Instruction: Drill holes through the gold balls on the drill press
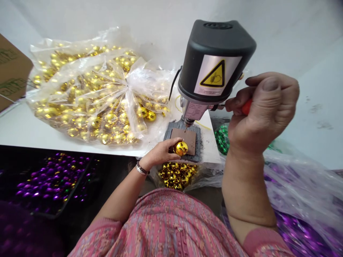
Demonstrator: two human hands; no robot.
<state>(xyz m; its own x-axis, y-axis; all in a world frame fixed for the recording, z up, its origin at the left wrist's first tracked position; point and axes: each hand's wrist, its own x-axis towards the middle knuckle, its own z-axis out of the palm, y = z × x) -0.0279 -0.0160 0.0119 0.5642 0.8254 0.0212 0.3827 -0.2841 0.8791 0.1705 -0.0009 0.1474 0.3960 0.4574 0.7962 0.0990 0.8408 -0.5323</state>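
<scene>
While the head camera looks down over a pink patterned top, the left hand (pixel 160 151) pinches a gold faceted ball (pixel 181 148) between thumb and fingertips, fingers curled close around it. The ball sits at the near edge of a brown pad (pixel 187 137) that lies on the grey base (pixel 198 153) of a small bench drill (pixel 214 57). The drill bit (pixel 186 125) hangs above the pad, just behind the ball and apart from it. A bracelet (pixel 141 169) circles the left wrist.

The right hand (pixel 261 110) is raised beside the black drill head, closed in a fist around a red lever handle (pixel 247 106), thumb on top. A yellow warning label (pixel 215 75) faces the camera on the head.

On the white table (pixel 21 128), left of the drill, lies a large clear bag of gold balls (pixel 93 96), and a cardboard box (pixel 12 71) stands at the far left edge. Just below the table edge, under the left hand, an open bag holds more gold balls (pixel 177 175). Green beads (pixel 222 137) show right of the base, behind the right wrist. A dark tray of purple beads (pixel 50 182) sits low on the left, and crumpled plastic over purple beads (pixel 300 221) fills the lower right
</scene>
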